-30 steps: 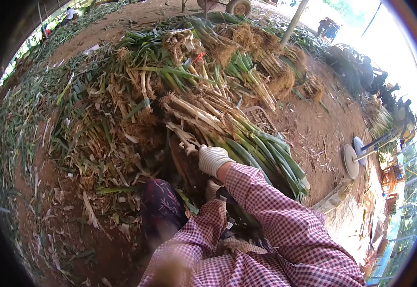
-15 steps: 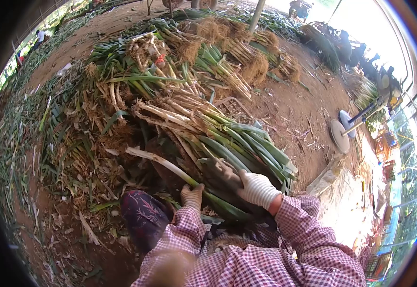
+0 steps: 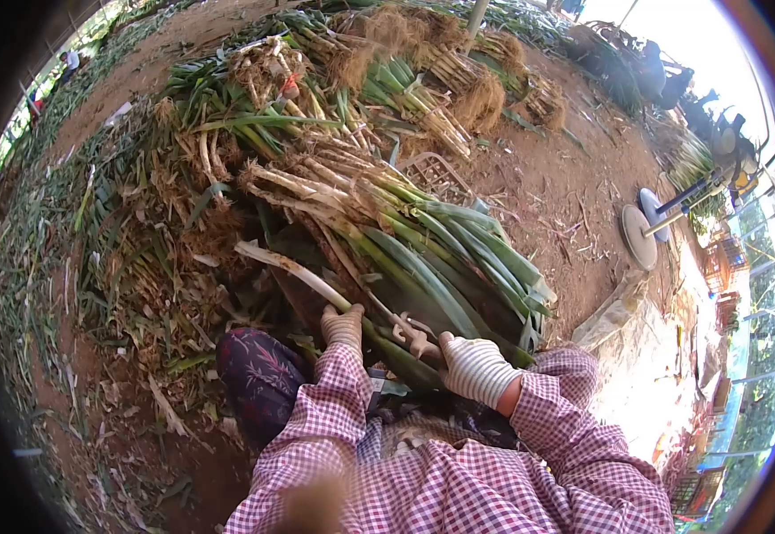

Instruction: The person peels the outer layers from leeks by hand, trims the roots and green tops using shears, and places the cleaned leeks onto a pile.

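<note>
My left hand (image 3: pixel 342 327), in a striped glove, is closed around a single leek (image 3: pixel 303 274) whose white root end points up and left. My right hand (image 3: pixel 479 367), in a white striped glove, is closed on a tool (image 3: pixel 416 336) with a pale, hooked-looking metal part that lies over the leek's green leaves. The exact shape of the tool is unclear. Just beyond both hands lies a pile of leeks (image 3: pixel 441 240), roots to the left and green leaves to the right.
More leek bundles with roots (image 3: pixel 476 100) lie at the top. A plastic crate (image 3: pixel 436 174) shows behind the pile. Leaf scraps (image 3: pixel 121 294) cover the ground at the left. Round metal plates on a bar (image 3: pixel 638 238) stand at the right.
My left hand has moved up and slightly left with the leek. The tool in my right hand has shifted down and is lower against the leaves.
</note>
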Demonstrator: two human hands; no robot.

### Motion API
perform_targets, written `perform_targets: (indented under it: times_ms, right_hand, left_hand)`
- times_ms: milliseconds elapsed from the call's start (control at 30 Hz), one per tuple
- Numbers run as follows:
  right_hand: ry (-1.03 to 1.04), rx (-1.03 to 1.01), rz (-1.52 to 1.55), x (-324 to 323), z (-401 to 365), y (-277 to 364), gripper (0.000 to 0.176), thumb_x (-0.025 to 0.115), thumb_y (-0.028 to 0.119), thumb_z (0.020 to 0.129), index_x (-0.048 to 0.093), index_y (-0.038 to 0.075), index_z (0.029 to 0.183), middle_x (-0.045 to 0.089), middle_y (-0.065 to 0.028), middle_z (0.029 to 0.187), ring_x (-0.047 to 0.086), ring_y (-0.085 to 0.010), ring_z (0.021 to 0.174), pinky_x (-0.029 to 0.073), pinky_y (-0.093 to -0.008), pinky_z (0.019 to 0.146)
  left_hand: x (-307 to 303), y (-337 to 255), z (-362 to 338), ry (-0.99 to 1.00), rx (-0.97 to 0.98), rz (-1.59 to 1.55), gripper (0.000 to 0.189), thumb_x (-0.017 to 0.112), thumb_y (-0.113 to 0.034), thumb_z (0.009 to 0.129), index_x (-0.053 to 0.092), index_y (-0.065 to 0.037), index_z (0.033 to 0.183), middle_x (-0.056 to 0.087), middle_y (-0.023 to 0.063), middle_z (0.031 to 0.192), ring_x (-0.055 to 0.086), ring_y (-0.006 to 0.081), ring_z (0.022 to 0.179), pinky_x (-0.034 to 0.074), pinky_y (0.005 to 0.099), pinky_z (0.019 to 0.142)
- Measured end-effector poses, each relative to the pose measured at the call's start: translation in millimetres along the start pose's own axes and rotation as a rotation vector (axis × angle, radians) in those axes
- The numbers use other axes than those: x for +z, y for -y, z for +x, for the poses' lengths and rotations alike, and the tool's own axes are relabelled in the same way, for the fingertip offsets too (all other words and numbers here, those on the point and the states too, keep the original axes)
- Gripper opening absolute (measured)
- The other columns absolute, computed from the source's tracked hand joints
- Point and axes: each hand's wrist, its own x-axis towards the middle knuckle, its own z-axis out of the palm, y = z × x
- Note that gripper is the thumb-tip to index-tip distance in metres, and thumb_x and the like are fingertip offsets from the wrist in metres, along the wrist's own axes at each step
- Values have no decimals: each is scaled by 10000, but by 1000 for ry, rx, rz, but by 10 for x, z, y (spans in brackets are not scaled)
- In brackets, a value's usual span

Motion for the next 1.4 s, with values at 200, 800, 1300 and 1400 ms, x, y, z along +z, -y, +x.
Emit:
perform_targets:
  times_ms: [200,800,1300,1400]
  right_hand:
    - [-93,-74,7,-152,-143,196,354,613,252,746,507,-9,960,636,-231,769,635,-398,744,510,-470,665]
    - [-110,122,107,201,-189,-33,400,641,295,733,512,-2,967,636,-236,776,633,-383,772,497,-446,695]
    - [-168,93,217,300,-392,-214,416,618,325,725,539,10,985,641,-220,806,633,-383,796,501,-439,719]
    - [-160,93,256,297,-391,-227,422,612,331,731,538,7,992,641,-224,836,632,-381,810,500,-435,722]
  left_hand:
    - [40,-33,-191,-75,127,218,478,731,-238,650,567,-21,1043,648,210,974,612,367,970,460,394,864]
    - [248,73,-350,145,-376,35,549,775,-218,682,589,8,1146,630,166,1108,618,259,1003,480,344,875]
    - [222,52,-405,39,-136,1,495,737,-177,721,567,13,1144,666,146,1003,641,265,917,486,360,837]
    - [303,-8,-372,16,-106,135,494,743,-181,701,584,17,1125,658,144,1029,639,255,909,486,341,833]
